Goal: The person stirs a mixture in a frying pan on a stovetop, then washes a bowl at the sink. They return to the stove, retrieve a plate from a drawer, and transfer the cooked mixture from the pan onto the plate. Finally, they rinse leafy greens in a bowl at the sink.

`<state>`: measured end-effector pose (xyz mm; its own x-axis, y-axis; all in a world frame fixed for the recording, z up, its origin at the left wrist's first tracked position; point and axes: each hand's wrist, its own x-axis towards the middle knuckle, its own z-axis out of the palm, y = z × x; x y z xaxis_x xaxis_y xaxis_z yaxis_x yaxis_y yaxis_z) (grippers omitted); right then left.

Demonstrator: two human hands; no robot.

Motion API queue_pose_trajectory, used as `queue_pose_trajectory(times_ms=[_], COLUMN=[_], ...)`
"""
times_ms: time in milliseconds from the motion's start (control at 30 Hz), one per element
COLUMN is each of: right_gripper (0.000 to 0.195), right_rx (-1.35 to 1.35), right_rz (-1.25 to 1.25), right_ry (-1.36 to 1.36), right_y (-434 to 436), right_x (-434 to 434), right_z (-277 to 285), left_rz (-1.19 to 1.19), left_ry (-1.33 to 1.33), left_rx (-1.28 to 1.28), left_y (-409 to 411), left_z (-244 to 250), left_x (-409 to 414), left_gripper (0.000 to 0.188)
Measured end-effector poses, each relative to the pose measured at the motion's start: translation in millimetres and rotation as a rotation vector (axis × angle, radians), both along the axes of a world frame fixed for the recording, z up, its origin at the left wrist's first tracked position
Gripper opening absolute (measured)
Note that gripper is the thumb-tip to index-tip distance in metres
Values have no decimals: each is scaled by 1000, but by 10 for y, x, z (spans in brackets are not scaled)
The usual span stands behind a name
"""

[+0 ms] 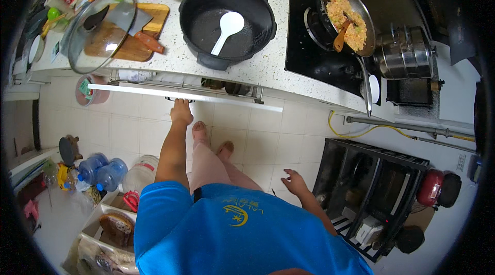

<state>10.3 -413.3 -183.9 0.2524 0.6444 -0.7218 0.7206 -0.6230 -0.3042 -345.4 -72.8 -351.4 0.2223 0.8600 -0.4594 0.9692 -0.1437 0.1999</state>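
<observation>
My left hand point(181, 111) grips the dark handle on the front of a white drawer point(216, 99), which is pulled partly out under the counter. Inside, a wire rack point(170, 81) holds dishes, only partly visible below the counter edge. My right hand point(294, 182) hangs beside my body, fingers apart and holding nothing. Above the drawer, a black pot point(193, 31) stands on the counter with a white rice paddle point(231, 24) lying in it. To its left, a glass lid point(75, 49) leans over a wooden cutting board point(160, 12) and a cleaver with a wooden handle point(149, 42).
A pan point(367, 12) of fried rice point(355, 33) with a wooden spatula point(341, 37) sits tilted on the black hob point(305, 58); its handle overhangs the counter edge. A steel steamer point(406, 54) stands beyond. A black shelf rack point(371, 190) is at right, water bottles point(110, 174) at left.
</observation>
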Motion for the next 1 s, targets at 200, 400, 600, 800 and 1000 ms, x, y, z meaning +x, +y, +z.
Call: queue_pose_trajectory(times_ms=[200,400,600,800,1000], right_gripper=[72,68,61,54,57], right_rx=[56,9,-68,-12,13], right_rz=[-63,116,176,-29,-279], right_ry=[-38,103,82,171,181], right_y=[-119,251,291,278,-271], right_x=[176,-154,-293,-359,-454], right_z=[-361,-722,-750,-636,-590], left_rz=[876,1267,1063,445,735], left_ry=[-1250,-1308,-983,-808,-787], left_rx=[-583,-848,-983,-1103,-437], left_y=[-1089,-1789,-1888,-1236,-242], left_z=[101,350,709,900,-354], left_x=[-245,-453,-583,-184,777], left_gripper=[61,49,47,35,48])
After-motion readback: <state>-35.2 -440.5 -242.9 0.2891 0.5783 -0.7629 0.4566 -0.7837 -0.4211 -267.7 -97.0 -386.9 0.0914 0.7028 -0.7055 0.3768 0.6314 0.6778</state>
